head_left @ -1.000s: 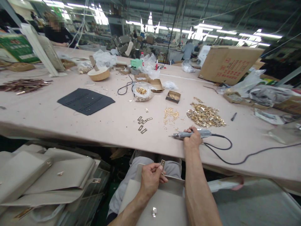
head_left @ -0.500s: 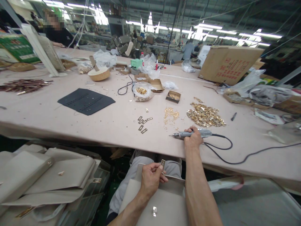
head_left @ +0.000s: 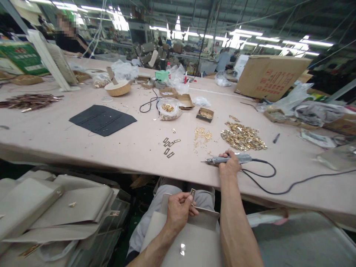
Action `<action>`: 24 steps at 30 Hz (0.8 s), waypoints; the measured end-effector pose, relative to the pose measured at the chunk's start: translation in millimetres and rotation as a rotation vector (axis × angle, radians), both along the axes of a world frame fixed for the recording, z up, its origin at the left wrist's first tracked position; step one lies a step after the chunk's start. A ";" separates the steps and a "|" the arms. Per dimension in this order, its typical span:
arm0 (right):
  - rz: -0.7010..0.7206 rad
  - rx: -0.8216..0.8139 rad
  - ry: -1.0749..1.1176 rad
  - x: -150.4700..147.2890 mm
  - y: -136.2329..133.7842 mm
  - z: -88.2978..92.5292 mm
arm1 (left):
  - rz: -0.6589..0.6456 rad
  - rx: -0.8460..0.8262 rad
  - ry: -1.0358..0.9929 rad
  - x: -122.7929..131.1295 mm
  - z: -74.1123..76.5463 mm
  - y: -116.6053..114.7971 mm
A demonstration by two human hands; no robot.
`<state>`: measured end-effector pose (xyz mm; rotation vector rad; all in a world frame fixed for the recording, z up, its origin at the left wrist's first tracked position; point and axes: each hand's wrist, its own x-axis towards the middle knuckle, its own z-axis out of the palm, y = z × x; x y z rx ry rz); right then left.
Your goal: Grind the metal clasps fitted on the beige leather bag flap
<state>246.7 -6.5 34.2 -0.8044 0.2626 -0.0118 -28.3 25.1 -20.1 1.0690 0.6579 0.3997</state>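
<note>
Under hands (head_left: 229, 165), slim grey metal screwdriver (head_left: 228, 160).

The wide pink table (head_left: 133, 148) carries a black sheet (head_left: 102, 119), a heap of gold fittings (head_left: 242, 136), small boxes (head_left: 205, 114), a corded grey tool (head_left: 229, 160) and a big carton (head_left: 271, 76).

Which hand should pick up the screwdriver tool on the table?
Probably the right hand: it already grips the electric screwdriver on the table. The left hand holds a metal clasp.
</note>
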 end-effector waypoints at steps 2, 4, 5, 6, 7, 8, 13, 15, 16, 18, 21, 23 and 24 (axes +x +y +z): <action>0.011 0.001 0.000 0.3 -0.9 0.0 | 0.000 0.007 0.011 0.5 1.4 0.1; 0.019 0.003 0.003 0.5 -1.9 0.3 | 0.002 0.010 0.018 1.0 2.8 0.2; 0.021 0.004 0.004 0.6 -2.3 0.3 | 0.002 0.010 0.016 1.2 3.4 0.2; 0.022 0.005 0.005 0.7 -2.5 0.4 | 0.002 0.009 0.013 1.2 3.7 0.2; 0.025 0.005 0.006 0.9 -2.6 0.4 | 0.000 0.009 0.008 1.1 4.0 0.2; 0.027 0.005 0.007 1.2 -2.6 0.3 | 0.001 0.008 0.005 1.0 4.1 0.1; 0.052 0.005 0.007 1.0 -3.9 0.7 | 0.006 0.002 0.012 0.0 6.8 0.1; 0.068 0.006 0.004 -1.8 -6.3 1.8 | 0.014 -0.004 0.022 -0.2 9.6 0.0; 0.076 0.008 0.002 -4.0 -7.9 2.4 | 0.018 -0.009 0.029 -0.2 11.2 -0.2; 0.084 0.012 -0.001 -9.0 -11.2 3.7 | 0.026 -0.022 0.041 0.1 14.1 -0.7; 0.085 0.021 -0.009 -15.0 -13.4 5.1 | 0.028 -0.025 0.058 1.3 16.5 -1.4; 0.035 0.000 -0.012 -16.4 -12.1 5.6 | 0.026 -0.010 0.061 2.2 16.6 -1.9; -0.001 -0.018 -0.011 -16.3 -11.0 5.8 | 0.024 -0.002 0.062 2.5 16.4 -2.1</action>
